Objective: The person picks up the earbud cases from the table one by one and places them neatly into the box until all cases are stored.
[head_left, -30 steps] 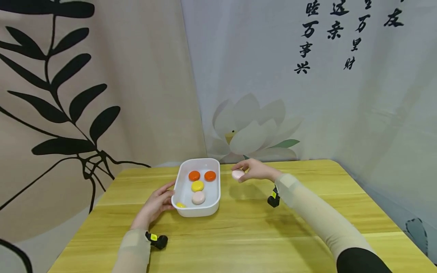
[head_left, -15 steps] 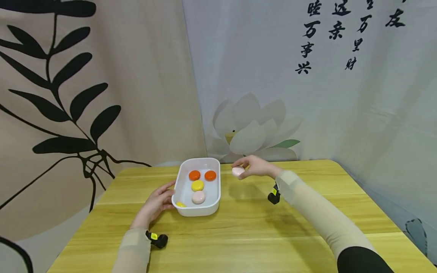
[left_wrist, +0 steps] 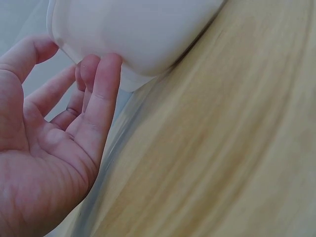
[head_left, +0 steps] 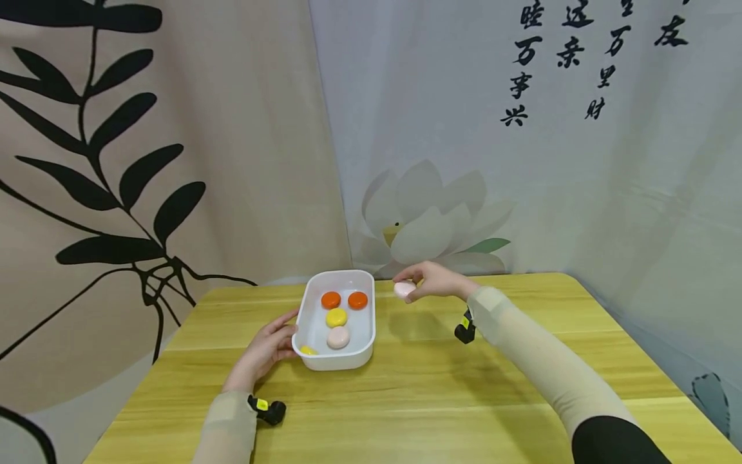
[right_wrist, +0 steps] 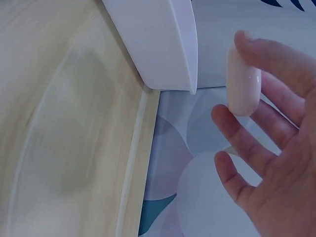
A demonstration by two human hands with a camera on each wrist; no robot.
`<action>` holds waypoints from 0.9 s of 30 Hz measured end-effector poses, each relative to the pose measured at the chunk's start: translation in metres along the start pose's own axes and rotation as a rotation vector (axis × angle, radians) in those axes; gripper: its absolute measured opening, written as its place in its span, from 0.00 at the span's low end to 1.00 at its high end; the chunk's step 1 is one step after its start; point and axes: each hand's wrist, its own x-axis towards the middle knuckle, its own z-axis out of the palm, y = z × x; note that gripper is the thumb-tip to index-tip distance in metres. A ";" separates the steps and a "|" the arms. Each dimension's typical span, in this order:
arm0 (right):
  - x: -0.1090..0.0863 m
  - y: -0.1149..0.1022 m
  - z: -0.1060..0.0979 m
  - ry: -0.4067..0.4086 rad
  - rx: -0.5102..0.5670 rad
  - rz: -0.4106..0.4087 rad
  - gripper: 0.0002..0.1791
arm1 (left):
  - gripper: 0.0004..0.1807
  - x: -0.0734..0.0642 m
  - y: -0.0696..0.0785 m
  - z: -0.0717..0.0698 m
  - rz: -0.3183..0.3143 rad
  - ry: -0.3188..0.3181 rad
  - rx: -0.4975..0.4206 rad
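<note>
In the head view my right hand (head_left: pixel 436 281) pinches a pale pink, thick round disc (head_left: pixel 404 289) above the table, just right of the white tray (head_left: pixel 371 335). The right wrist view shows this disc (right_wrist: pixel 244 89) edge-on between thumb and fingers, its lower fingers free. My left hand (head_left: pixel 268 348) touches the tray's left outer wall, its fingertips (left_wrist: pixel 109 66) against the side near the rim in the left wrist view. Inside the tray lie two orange discs (head_left: pixel 331 300), a yellow disc (head_left: pixel 336 317), another pale pink disc (head_left: pixel 339 337) and a partly hidden yellow piece (head_left: pixel 308 350).
The tray stands on a wooden table (head_left: pixel 417 399) near its far edge. A printed cloth (head_left: pixel 261 161) with plant, lotus and writing hangs right behind that edge. Each wrist carries a small black camera (head_left: pixel 268 410).
My right hand has risen very slightly, with the pale pink disc still pinched. The left hand and the tray's contents stay as they were.
</note>
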 end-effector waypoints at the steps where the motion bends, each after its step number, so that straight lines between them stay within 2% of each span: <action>1: 0.000 -0.001 -0.001 0.000 0.005 -0.004 0.26 | 0.32 0.000 0.000 0.000 0.001 -0.001 0.000; 9: 0.002 -0.002 -0.005 -0.008 0.003 0.009 0.26 | 0.32 0.002 -0.003 -0.002 -0.009 0.024 -0.009; 22: 0.001 -0.009 -0.015 0.005 0.062 0.029 0.25 | 0.32 0.000 -0.003 0.000 -0.016 0.024 -0.018; 27: 0.003 -0.013 -0.017 0.020 0.073 0.051 0.26 | 0.33 0.001 -0.003 -0.001 0.001 0.011 -0.008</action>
